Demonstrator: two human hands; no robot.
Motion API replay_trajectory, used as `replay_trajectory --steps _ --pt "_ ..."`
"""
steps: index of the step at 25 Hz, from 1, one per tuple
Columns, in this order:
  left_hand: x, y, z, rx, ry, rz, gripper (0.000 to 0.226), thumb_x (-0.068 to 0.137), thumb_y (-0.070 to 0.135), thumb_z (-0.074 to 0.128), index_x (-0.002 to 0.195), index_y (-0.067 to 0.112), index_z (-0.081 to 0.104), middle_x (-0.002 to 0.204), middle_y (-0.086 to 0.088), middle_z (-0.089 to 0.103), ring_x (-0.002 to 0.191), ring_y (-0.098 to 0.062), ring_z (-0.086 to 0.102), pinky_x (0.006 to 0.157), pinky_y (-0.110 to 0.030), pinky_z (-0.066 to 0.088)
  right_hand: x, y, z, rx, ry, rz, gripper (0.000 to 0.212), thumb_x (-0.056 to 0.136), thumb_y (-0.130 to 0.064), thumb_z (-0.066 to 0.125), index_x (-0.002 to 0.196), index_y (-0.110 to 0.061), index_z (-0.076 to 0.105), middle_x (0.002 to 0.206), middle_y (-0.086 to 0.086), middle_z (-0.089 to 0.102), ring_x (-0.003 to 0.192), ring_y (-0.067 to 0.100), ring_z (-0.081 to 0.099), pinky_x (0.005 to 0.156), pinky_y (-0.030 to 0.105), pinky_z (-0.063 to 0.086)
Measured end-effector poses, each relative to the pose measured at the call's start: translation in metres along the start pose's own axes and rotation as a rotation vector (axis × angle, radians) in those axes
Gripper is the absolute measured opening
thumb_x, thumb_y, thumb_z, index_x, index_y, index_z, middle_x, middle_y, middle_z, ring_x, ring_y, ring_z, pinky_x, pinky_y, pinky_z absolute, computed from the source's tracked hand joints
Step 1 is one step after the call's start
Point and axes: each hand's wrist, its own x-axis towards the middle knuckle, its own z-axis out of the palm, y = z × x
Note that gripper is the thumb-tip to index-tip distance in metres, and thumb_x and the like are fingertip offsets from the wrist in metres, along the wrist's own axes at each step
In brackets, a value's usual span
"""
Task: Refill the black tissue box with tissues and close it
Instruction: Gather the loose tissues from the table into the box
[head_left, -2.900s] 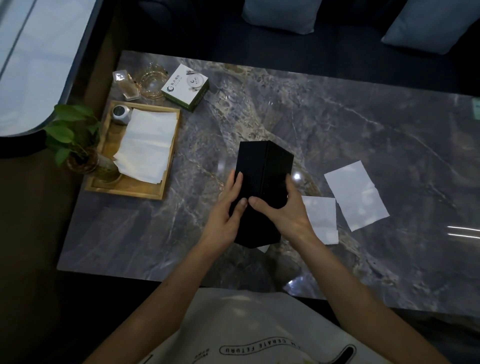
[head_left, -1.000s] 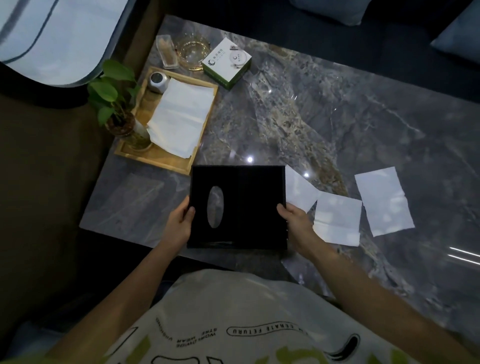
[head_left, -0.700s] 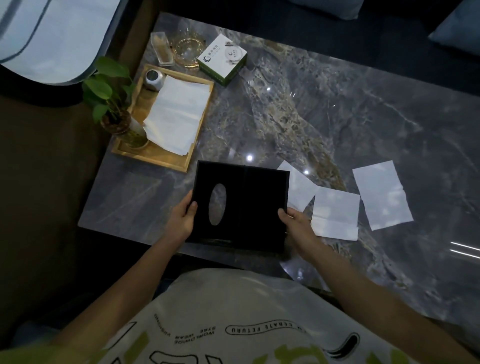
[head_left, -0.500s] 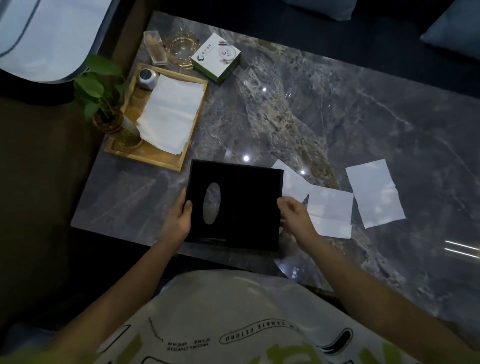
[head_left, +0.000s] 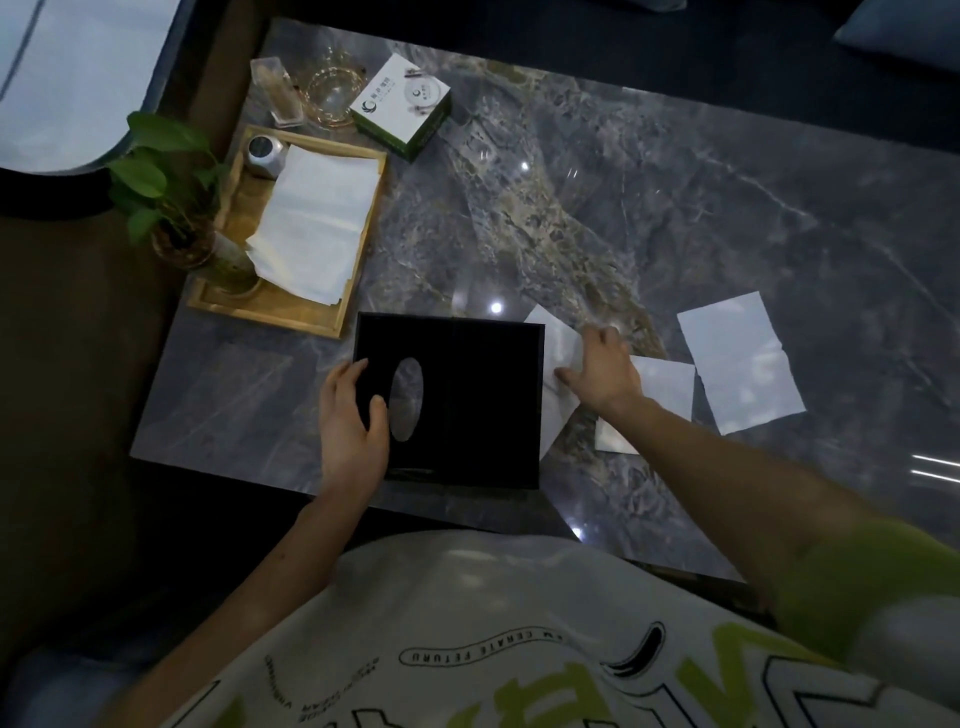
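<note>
The black tissue box (head_left: 478, 405) lies opened flat at the table's near edge, with an oval slot (head_left: 406, 400) in its left panel. My left hand (head_left: 348, 426) holds that left panel, thumb on top beside the slot. My right hand (head_left: 602, 369) is off the box and rests with spread fingers on the nearest loose white tissue (head_left: 553, 335), just right of the box. Two more loose tissues (head_left: 667, 384) (head_left: 737, 369) lie farther right. A stack of white tissues (head_left: 317, 228) sits on a wooden tray (head_left: 270, 312) to the far left.
The marble table (head_left: 675, 208) also holds a potted plant (head_left: 156, 176) and a small metal can (head_left: 265, 150) on the tray. Behind the tray stand a glass bowl (head_left: 332, 93) and a green-and-white carton (head_left: 400, 104). A dark sofa with cushions runs along the far side.
The box went from standing closed in both hands to lying opened flat. My right hand has let go of its right edge and moved right onto the nearest tissue.
</note>
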Motion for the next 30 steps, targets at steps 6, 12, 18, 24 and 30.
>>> replay_trajectory --steps 6,12,18,24,30 --pt "0.009 0.026 0.015 -0.007 -0.078 0.154 0.033 0.094 0.004 0.051 0.126 0.009 0.055 0.128 -0.01 0.054 0.119 -0.013 0.049 0.099 -0.006 0.031 0.005 -0.001 0.004 0.074 0.015 -0.01 0.014 0.088 -0.02 0.057 0.091 -0.007 0.051 0.103 0.02 0.062 0.099 0.037 0.059 0.073 0.038 0.044" --pt "0.018 0.061 0.038 -0.139 -0.289 0.089 0.037 0.091 0.018 0.061 0.128 0.015 0.054 0.126 -0.001 0.058 0.113 -0.01 0.057 0.096 -0.021 0.046 -0.012 -0.003 -0.037 0.762 0.037 -0.032 0.018 0.091 -0.017 0.062 0.079 -0.007 0.053 0.072 0.003 0.052 0.067 0.013 0.05 0.056 0.02 0.041" --pt "0.04 0.106 0.047 -0.259 -0.474 0.088 0.079 0.075 0.05 0.075 0.143 0.035 0.037 0.146 0.013 0.044 0.13 -0.001 0.042 0.101 -0.014 0.032 -0.053 -0.006 -0.093 0.934 -0.066 -0.158 0.024 0.087 -0.021 0.066 0.103 -0.003 0.064 0.101 0.016 0.068 0.087 0.012 0.066 0.073 0.025 0.05" --pt "0.058 0.145 0.047 -0.27 -0.688 0.219 0.1 0.066 0.065 0.075 0.149 0.042 0.024 0.155 0.02 0.031 0.14 0.005 0.028 0.114 -0.027 0.028 -0.076 -0.005 -0.13 1.117 -0.348 -0.219 0.028 0.08 -0.023 0.061 0.106 -0.022 0.071 0.106 0.008 0.07 0.096 0.026 0.065 0.081 0.038 0.048" --pt "0.049 0.151 0.04 -0.591 -0.879 0.168 0.031 0.086 0.022 0.07 0.115 0.012 0.068 0.112 -0.006 0.073 0.102 -0.018 0.069 0.087 -0.03 0.056 -0.077 -0.002 -0.134 1.184 -0.469 -0.174 0.024 0.08 -0.019 0.061 0.101 -0.021 0.074 0.094 0.004 0.072 0.085 0.017 0.069 0.069 0.026 0.054"
